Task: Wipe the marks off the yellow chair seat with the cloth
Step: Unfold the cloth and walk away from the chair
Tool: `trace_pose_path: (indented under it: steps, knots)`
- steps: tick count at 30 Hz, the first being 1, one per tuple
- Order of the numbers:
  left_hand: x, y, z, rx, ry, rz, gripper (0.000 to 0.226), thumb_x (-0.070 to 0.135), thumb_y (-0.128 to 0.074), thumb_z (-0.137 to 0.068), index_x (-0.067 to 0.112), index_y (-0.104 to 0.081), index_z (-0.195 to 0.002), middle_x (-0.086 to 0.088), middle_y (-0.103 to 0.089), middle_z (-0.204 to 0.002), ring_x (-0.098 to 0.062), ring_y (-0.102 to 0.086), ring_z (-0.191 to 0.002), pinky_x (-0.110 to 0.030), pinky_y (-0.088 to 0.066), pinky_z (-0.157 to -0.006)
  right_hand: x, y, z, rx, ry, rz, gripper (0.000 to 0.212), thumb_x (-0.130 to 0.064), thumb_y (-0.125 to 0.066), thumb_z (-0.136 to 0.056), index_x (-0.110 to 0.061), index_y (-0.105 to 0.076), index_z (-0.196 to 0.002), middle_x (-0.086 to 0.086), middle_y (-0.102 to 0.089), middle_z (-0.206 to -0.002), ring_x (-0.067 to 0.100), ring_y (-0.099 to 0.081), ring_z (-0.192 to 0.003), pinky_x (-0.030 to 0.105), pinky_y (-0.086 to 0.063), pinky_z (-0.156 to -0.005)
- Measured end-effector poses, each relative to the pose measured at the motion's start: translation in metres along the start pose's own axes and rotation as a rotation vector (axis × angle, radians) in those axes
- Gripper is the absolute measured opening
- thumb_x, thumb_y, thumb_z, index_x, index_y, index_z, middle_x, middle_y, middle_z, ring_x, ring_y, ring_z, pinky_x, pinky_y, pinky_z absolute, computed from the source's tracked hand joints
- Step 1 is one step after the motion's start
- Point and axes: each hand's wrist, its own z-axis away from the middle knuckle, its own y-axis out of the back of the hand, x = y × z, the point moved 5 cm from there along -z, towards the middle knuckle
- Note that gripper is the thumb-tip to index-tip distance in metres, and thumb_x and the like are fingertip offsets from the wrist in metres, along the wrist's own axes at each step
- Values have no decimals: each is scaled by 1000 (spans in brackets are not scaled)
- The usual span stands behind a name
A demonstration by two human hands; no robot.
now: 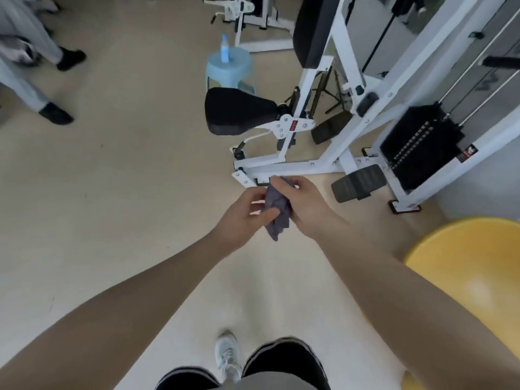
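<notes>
A crumpled grey-purple cloth [277, 212] hangs between both hands in front of me, above the floor. My left hand [242, 218] pinches its lower left side with thumb and fingers. My right hand [301, 204] grips its upper part from the right. The yellow chair seat [472, 266] is at the lower right, partly behind my right forearm and cut off by the frame edge. I cannot make out marks on it. The cloth is well to the left of the seat and not touching it.
A white weight machine [318, 161] with a black seat pad [239, 111] and weight stack [419, 144] stands ahead on the right. A blue stool [229, 70] holds a spray bottle [224, 49]. Another person's legs [42, 80] are at the far left. Beige floor lies around.
</notes>
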Motion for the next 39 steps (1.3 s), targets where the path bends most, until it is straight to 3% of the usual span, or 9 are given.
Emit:
trace_pose_path:
  steps: [2,5,12,20,23,25,28,36,39]
  knots:
    - [1,31,-9,111,-21,27,18,22,-63,-83,12,-51,-92,-10,-65,-93,-30,-65,-83,-40,-53,-82,-6,-24,-13,-55,9,63,13,-21,-64,-84,-15,-61,-95,20,-64,-92,29,-59,-71,37,-45,-64]
    - [3,65,-28,148,-51,55,16,15,-60,-89,7,-49,-81,-12,-64,-69,-38,-63,-61,-41,-53,-69,-11,-49,-38,-127,63,193,37,-9,-65,-82,-14,-46,-114,0,-64,-93,4,-65,-72,21,-50,-60]
    - [-6,149,-101,80,33,88,7,4,-53,-91,10,-54,-88,-1,-57,-78,-2,-58,-62,-17,-51,-62,-26,-91,-135,-231,79,173,14,2,-52,-88,-10,-59,-94,5,-61,-85,14,-60,-77,27,-50,-72]
    - [11,249,-252,66,216,239,26,21,-40,-99,15,-60,-83,2,-65,-70,-10,-60,-64,-20,-48,-58,-96,-103,-306,-408,69,590,13,-5,-53,-89,-7,-65,-85,7,-61,-80,16,-56,-75,30,-43,-73]
    - [25,275,-309,42,232,96,28,25,-40,-99,21,-57,-77,8,-63,-63,-6,-58,-60,-20,-46,-59,-127,-113,-359,-409,-28,475,19,-5,-50,-91,-14,-58,-76,0,-56,-71,10,-53,-66,22,-40,-66]
    - [32,288,-344,-39,207,-76,24,26,-41,-99,18,-59,-85,3,-61,-74,-9,-55,-69,-24,-43,-68,-135,-120,-389,-465,-103,382,9,-7,-51,-91,-14,-55,-92,1,-56,-82,14,-55,-78,26,-44,-77]
    - [36,299,-391,-203,181,-197,20,24,-42,-99,18,-58,-89,3,-59,-79,-8,-54,-72,-22,-43,-72,-140,-135,-431,-512,-129,298,43,-13,-57,-88,-20,-42,-127,3,-56,-111,18,-57,-105,30,-45,-94]
    - [25,353,-512,-636,357,-217,9,20,-55,-94,17,-57,-86,11,-64,-63,3,-59,-51,-10,-46,-50,-154,-159,-540,-291,-76,333,5,-5,-62,-84,-9,-60,-82,-6,-64,-66,3,-61,-62,17,-47,-57]
    - [13,398,-563,-771,451,-186,38,18,-67,-76,7,-59,-112,-8,-69,-101,-18,-67,-92,-31,-54,-84,-148,-165,-583,-160,-106,163,2,-9,-57,-88,-11,-58,-88,4,-62,-82,15,-60,-78,27,-48,-71]
